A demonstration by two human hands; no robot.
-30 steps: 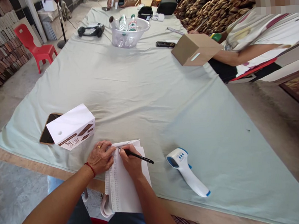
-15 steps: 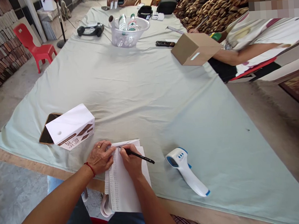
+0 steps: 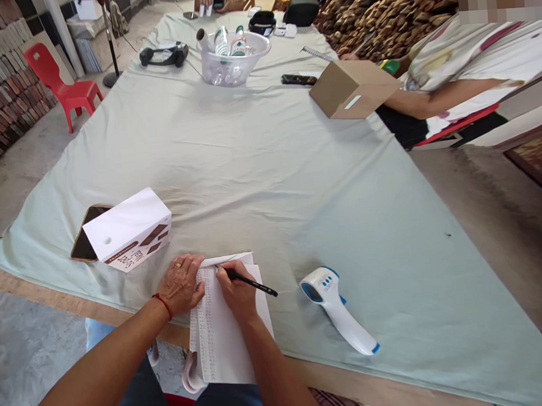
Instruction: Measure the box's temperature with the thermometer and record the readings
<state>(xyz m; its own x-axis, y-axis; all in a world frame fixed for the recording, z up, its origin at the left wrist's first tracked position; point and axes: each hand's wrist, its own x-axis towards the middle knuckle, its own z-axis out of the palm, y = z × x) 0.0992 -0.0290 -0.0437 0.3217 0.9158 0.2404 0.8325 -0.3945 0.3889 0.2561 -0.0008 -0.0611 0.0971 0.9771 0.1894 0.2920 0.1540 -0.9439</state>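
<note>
My right hand [image 3: 238, 294] grips a black pen [image 3: 254, 283], its tip on the page near the top of a white notebook [image 3: 232, 352]. Lines of small handwriting run down the left side of that page. At the notebook's upper left edge rests my left hand [image 3: 182, 284], holding nothing, thumb apart from the fingers; a ring and a red wrist cord show on it. The notebook overhangs the near table edge, its lower left pages curled under. Right of it lies a white and blue infrared thermometer [image 3: 339, 309]. A white printed box [image 3: 132, 227] stands beyond my left hand, partly over a phone [image 3: 86, 242].
A pale cloth covers the table [image 3: 231, 156]. Farther off are a plastic basin [image 3: 228, 68] with bottles, a black headset-like device [image 3: 164, 54] and a cardboard box [image 3: 353, 89]. A co-worker [image 3: 456, 75] sits at the right; another person's hands [image 3: 231, 0] show at the far end.
My left hand's fingers have drawn back slightly left, off the written column. The pen has shifted a little left, its tip still at the page top.
</note>
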